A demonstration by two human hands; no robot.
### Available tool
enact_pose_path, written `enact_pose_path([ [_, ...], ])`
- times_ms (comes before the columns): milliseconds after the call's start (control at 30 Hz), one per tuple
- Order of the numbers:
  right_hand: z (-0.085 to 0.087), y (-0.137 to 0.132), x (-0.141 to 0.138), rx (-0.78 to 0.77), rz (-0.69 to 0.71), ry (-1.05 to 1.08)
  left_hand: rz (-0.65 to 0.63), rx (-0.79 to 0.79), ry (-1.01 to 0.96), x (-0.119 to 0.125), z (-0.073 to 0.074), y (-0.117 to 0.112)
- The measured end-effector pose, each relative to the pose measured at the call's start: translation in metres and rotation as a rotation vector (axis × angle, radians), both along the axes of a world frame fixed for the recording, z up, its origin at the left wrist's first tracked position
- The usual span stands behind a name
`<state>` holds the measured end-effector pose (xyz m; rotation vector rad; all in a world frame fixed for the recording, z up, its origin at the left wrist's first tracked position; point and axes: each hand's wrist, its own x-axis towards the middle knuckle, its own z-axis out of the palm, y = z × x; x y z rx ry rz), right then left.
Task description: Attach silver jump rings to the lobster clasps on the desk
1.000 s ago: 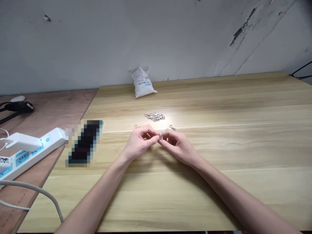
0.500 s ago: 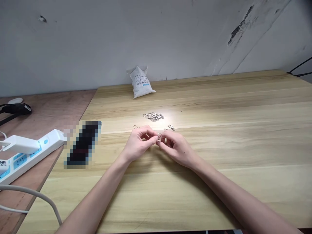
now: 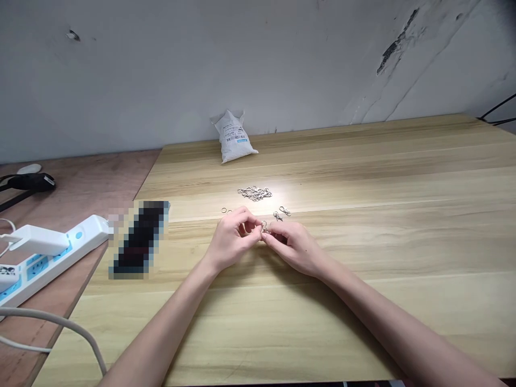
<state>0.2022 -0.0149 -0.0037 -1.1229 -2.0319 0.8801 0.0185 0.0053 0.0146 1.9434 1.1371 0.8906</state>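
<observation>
My left hand and my right hand meet fingertip to fingertip just above the table. Pinched between them is a small silver key ring, its loop standing up over the fingertips; a bit more metal shows below it, mostly covered by the fingers. Two silver swivel clasps lie just beyond my right hand. Past the left knuckles are two loose rings, one partly behind the hand. A heap of silver clasps and rings lies farther back.
A white plastic packet with a printed label stands against the wall. To the left are a blurred-out dark, flat object, a white power strip with plugs, and a grey cable crossing the table's edge.
The fingers have shifted slightly around the ring, and more metal shows beneath its loop. The nearer clasp beside my right hand is now less covered. The view has moved a little.
</observation>
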Motion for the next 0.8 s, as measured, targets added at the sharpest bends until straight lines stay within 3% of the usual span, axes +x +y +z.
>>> enact_pose_path([
  [267,0.0043,-0.0001,0.0024,-0.040,0.025,-0.031,-0.017,0.141,0.125,-0.0016,-0.0041,0.0003],
  [800,0.0080,-0.0025,0.0036,-0.045,0.043,-0.116,-0.078,0.257,0.269,-0.0028,-0.0029,0.0015],
])
